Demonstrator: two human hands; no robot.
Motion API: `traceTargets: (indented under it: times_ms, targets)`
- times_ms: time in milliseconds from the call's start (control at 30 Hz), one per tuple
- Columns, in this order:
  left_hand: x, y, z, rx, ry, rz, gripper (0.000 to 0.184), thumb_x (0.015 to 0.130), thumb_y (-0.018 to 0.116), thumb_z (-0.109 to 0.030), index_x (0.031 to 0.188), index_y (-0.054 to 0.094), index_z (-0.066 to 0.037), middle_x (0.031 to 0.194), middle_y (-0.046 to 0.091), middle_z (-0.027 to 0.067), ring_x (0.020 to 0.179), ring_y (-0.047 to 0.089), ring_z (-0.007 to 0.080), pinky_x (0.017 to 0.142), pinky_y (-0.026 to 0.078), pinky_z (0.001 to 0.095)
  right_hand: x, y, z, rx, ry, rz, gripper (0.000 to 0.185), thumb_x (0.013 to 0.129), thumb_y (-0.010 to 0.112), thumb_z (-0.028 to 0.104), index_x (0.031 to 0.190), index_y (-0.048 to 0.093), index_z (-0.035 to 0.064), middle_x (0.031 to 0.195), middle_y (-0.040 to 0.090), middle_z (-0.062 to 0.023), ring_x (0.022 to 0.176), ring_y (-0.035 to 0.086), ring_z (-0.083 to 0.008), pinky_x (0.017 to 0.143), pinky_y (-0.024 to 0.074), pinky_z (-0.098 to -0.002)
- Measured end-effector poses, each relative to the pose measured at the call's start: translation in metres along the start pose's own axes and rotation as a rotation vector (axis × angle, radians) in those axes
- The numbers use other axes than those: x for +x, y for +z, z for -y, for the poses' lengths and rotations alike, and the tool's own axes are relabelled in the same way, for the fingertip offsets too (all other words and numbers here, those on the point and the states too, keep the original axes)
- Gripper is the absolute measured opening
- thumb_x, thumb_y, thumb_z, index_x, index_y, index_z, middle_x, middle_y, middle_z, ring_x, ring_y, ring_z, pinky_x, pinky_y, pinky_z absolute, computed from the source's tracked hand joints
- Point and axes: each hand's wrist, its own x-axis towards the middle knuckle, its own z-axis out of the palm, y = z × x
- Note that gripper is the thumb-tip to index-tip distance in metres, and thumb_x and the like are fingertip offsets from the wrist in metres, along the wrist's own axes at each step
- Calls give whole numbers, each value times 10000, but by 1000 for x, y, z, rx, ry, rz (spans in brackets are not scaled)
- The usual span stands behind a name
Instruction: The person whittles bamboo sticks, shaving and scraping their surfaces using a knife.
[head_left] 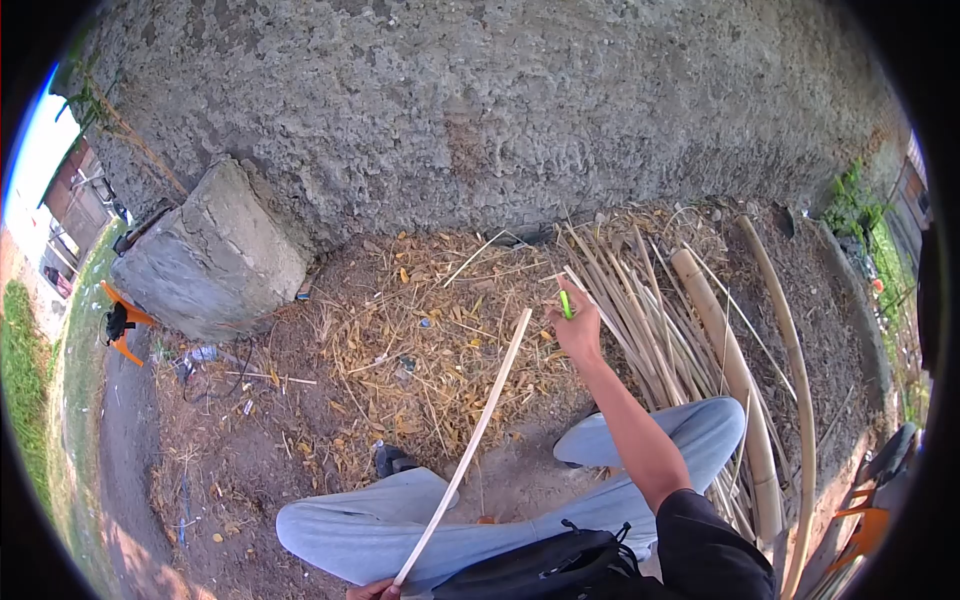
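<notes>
My left hand [374, 590], cut off by the bottom edge of the view, has its fingers closed on the lower end of a long, pale bamboo strip [462, 458]. The strip slants up and to the right across my legs, its far end free over the ground. My right hand [577, 330] is stretched forward just right of that far end, apart from it. It is closed around a small tool with a bright green handle [566, 304]; its working end is too small to make out.
A pile of split bamboo strips [640, 325] lies on the right, beside a thick bamboo pole [735, 370] and a thinner curved pole [785, 330]. A concrete block [215, 255] stands at left against the rough wall [520, 110]. Dry leaves and shavings [430, 350] litter the ground.
</notes>
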Motion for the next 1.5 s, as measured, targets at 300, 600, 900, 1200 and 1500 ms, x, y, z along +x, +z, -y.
traceTargets:
  times_ms: [300,600,900,1200,1500]
  targets:
    - [2,-2,33,-14,-56,0,194,954,678,-227,958,756,-50,586,452,-90,539,367,22,461,291,241,-9,-24,37,141,189,215,273,942,692,237,940,728,-33,725,670,-31,656,535,-71,594,437,-269]
    - [1,-2,34,-97,-90,7,189,952,674,-207,980,762,-43,590,456,-85,538,378,22,469,291,237,-23,-33,43,64,78,311,211,854,789,170,935,774,-24,734,729,-51,542,444,-25,479,380,-265]
    - [1,5,28,50,5,-64,236,947,674,-228,1031,751,-21,635,566,-44,607,483,53,524,405,273,-16,-48,43,-451,-74,280,196,886,757,244,929,783,55,644,673,-158,488,578,-226,521,452,-380]
    - [11,13,-2,23,74,-96,278,972,652,-282,946,708,-11,627,485,-60,610,437,47,525,376,267,-16,-81,9,-298,217,226,349,912,730,333,876,710,-13,589,595,-30,584,585,-129,570,464,-335]
    - [108,75,-53,-41,134,13,311,958,657,-109,1250,650,-1,682,437,-92,589,362,6,511,313,207,-125,-88,59,-161,-10,333,233,973,617,187,1078,661,-17,795,598,-174,674,583,-330,615,447,-419]
